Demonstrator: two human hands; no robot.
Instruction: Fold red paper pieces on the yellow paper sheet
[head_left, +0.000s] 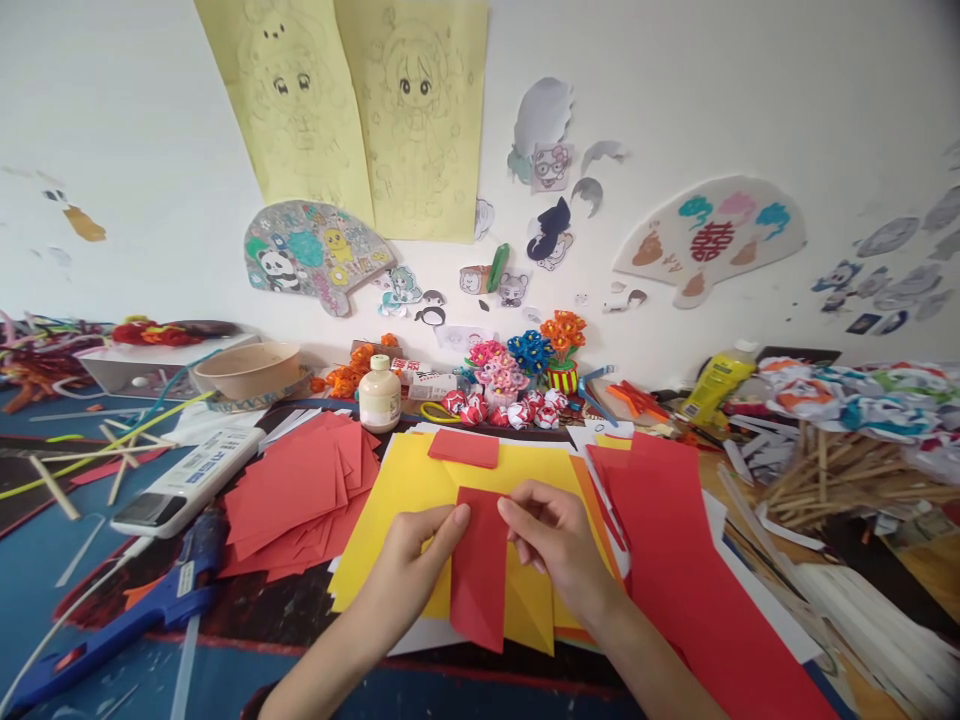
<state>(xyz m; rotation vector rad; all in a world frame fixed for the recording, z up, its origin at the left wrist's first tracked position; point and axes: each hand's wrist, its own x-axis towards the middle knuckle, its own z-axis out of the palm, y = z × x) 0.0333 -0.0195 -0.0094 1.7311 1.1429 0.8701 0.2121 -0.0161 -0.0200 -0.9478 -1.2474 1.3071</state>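
Observation:
A narrow red paper strip point(478, 580) is held upright between my two hands, over yellow paper sheets point(390, 500). My left hand point(420, 550) pinches its upper left edge between thumb and fingers. At the upper right edge, my right hand point(551, 530) grips the strip with thumb and forefinger, the other fingers curled. Just beyond the strip, a small stack of red paper pieces point(463, 448) lies on the yellow sheets. To the left is a loose pile of red paper squares point(300, 490). Large red paper sheets point(675, 540) lie on the right.
A blue glue gun point(150, 610) and a white power strip point(191, 480) with a cord lie on the left. Behind the yellow sheets stands a glue bottle point(380, 396) near paper flowers point(499, 370). Wooden sticks point(832, 470) and a yellow bottle point(716, 385) are at right.

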